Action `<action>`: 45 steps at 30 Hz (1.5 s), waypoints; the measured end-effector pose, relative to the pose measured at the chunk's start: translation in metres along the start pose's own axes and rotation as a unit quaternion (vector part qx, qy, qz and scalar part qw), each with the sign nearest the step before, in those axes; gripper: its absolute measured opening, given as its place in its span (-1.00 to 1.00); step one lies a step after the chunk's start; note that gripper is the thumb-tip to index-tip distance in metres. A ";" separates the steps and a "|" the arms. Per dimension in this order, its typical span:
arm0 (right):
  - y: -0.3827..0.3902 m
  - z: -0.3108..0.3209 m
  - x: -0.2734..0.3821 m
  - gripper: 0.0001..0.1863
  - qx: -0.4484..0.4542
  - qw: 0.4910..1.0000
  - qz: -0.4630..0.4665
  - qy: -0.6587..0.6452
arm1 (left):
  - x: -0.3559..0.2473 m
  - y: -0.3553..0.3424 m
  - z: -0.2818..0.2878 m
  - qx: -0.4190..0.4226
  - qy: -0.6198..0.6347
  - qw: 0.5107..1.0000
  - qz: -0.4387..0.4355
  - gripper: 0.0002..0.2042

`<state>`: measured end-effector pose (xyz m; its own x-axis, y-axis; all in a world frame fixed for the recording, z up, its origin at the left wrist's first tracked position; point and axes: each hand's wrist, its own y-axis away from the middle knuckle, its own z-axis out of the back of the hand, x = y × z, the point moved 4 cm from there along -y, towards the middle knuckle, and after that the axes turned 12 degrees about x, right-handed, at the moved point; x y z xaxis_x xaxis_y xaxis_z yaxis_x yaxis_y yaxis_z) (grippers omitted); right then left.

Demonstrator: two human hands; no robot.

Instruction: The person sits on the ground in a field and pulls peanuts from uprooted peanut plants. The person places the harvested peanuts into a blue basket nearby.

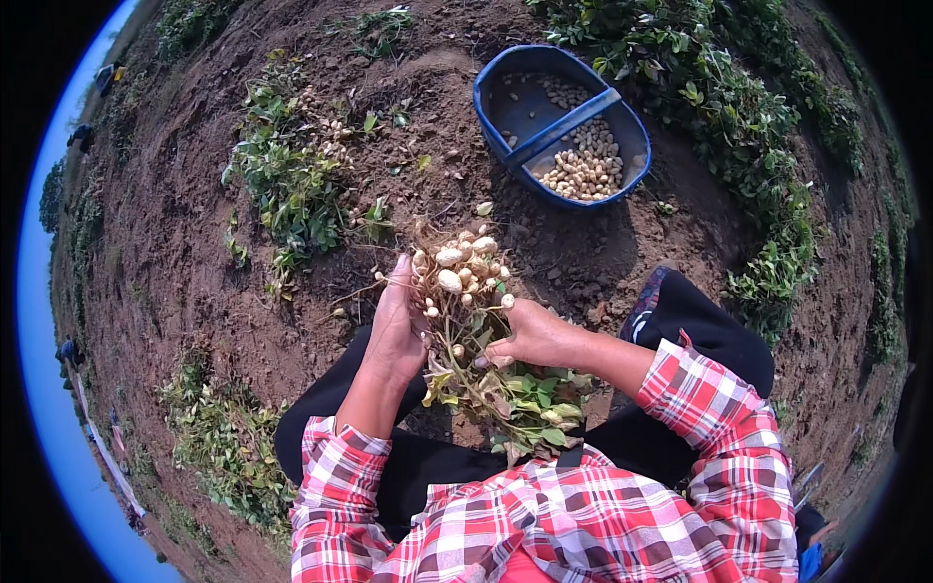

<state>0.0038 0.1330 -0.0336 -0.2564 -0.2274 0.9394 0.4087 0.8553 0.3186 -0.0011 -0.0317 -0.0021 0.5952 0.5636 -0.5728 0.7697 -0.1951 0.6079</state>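
A peanut plant (462, 272) with a cluster of pale pods on its roots is held up over my lap, its leafy end toward my body. My left hand (397, 325) is closed round the left side of the root cluster. My right hand (530, 335) grips the stems on the right, just below the pods, with its fingers partly hidden by the plant. Beyond the plant a blue plastic basket (637, 146) with a crossbar handle holds several loose pods (583, 170) on the soil.
Uprooted leafy plants lie at the upper left (292, 185), lower left (219, 428) and along the right (739, 136). Bare brown soil (418, 107) surrounds me, and my crossed legs (709, 340) are below the basket. Small distant figures (80, 136) appear at the far left.
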 end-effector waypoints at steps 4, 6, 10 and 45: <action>-0.003 0.009 -0.007 -0.56 -0.072 0.991 -0.097 0.065 | 0.004 0.007 -0.010 0.115 -0.126 0.985 -0.021 -0.02; -0.002 0.006 -0.006 -0.70 -0.126 0.981 -0.053 0.135 | 0.012 0.004 -0.002 0.123 -0.271 0.954 -0.042 0.01; 0.002 -0.015 0.008 -0.89 -0.148 0.970 0.014 0.193 | 0.028 0.012 0.000 0.073 -0.232 0.968 0.061 -0.24; 0.030 0.061 0.037 -0.74 -0.118 0.988 0.095 0.037 | 0.030 0.016 0.022 0.159 -0.201 0.956 0.141 -0.25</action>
<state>-0.0468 0.1787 0.0033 -0.0945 -0.1138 0.9890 0.6382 0.7555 0.1480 0.0341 -0.0350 -0.0218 0.7813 0.1098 -0.6145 0.5581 -0.5638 0.6088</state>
